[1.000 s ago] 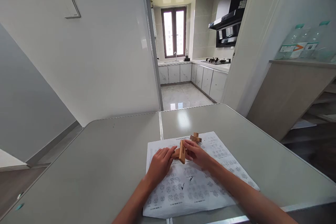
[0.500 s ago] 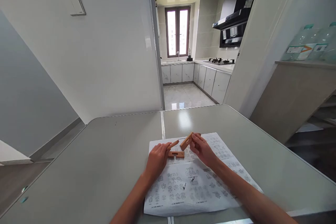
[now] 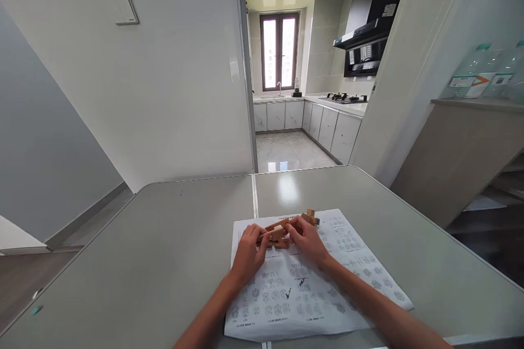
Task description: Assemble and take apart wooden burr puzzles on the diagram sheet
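Observation:
My left hand is closed, its fingertips gripping a light wooden puzzle piece. Opposite it, my right hand pinches the right end of another notched wooden stick, brought right up against the first. Whether the two interlock, I cannot tell. Just below them a darker notched wooden block is partly covered by the pieces and fingers. Behind my right hand lie a few more wooden pieces. Under everything is a large paper sheet printed with small puzzle diagrams.
The sheet rests on a grey table with a seam down its middle. Plastic water bottles stand on a ledge to the right. Beyond the table a doorway opens onto a kitchen with white cabinets.
My right hand has moved left and slightly down, bringing its piece against the one in my left hand. The pieces behind it are now uncovered.

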The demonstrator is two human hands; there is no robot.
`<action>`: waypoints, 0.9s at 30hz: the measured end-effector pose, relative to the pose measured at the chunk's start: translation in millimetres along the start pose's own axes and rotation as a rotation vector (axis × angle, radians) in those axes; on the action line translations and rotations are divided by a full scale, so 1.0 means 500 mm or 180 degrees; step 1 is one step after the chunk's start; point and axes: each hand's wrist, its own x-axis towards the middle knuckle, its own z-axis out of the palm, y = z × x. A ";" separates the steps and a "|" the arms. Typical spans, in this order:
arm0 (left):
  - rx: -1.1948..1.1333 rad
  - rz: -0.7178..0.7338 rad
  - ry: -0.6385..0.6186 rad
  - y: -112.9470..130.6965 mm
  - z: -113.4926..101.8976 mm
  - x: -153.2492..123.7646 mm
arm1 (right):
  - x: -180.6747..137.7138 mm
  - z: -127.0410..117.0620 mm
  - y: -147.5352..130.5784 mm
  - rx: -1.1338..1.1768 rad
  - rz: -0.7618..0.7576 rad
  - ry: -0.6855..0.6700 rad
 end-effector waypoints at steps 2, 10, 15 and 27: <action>-0.0047 0.0104 -0.0107 0.002 0.000 0.002 | -0.001 0.003 -0.001 -0.0346 -0.0098 0.0021; 0.0501 0.0544 -0.0463 0.005 0.003 -0.006 | -0.007 0.014 0.008 -0.1064 -0.0286 0.0021; 0.0940 0.0742 -0.0531 0.005 0.007 -0.009 | -0.007 0.013 0.021 -0.0951 -0.0256 0.0043; 0.1222 0.0692 -0.0426 -0.018 0.002 -0.004 | -0.012 0.007 -0.009 -0.1369 -0.0377 -0.0234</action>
